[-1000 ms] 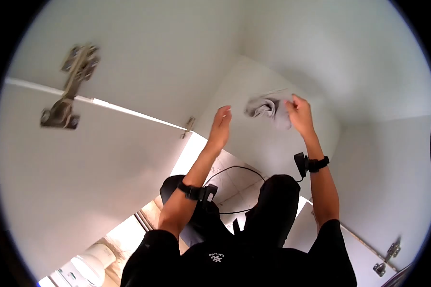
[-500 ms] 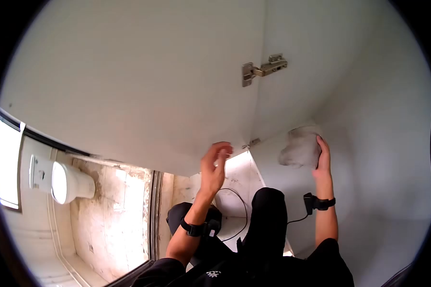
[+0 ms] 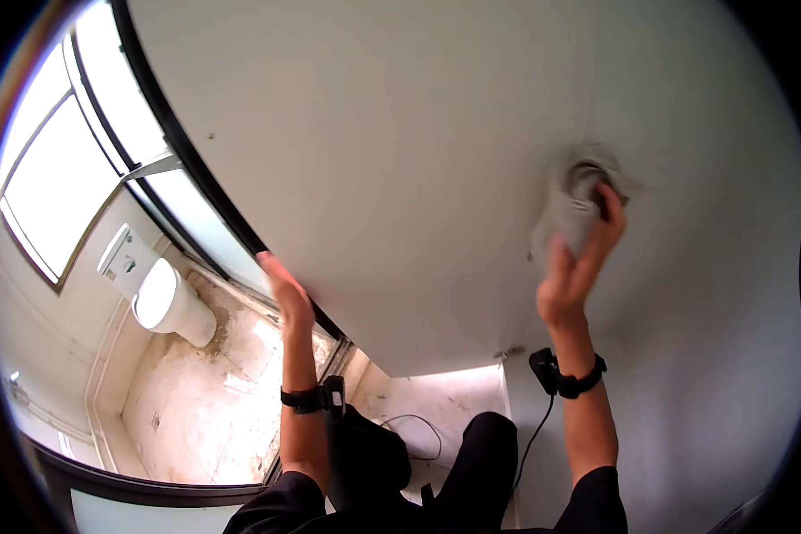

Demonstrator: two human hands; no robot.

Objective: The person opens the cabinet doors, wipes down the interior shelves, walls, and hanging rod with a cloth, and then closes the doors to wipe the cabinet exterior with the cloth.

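Observation:
A crumpled grey cloth (image 3: 565, 218) is in my right hand (image 3: 571, 276), held against the white cabinet near the seam between door and side panel. The fingers there are slightly blurred, bent around the cloth's folds. My left hand (image 3: 287, 292) is at the outer edge of the open white cabinet door (image 3: 374, 187), its fingers stretched out along that edge. A small metal hinge (image 3: 509, 352) shows at the door's lower inner corner. The upper hinge is not visible; the cloth and right hand cover that area.
To the left, beyond a dark frame, a white toilet (image 3: 173, 307) stands on a stained floor (image 3: 205, 392) beside a bright window (image 3: 62, 187). A thin black cable (image 3: 440, 436) loops near my knees. Grey cabinet walls (image 3: 703, 356) curve around on the right.
My right hand has carried the cloth from the cabinet's inside up to the hinge seam. My left hand has moved left to the door's outer edge. The view has shifted, showing more bathroom.

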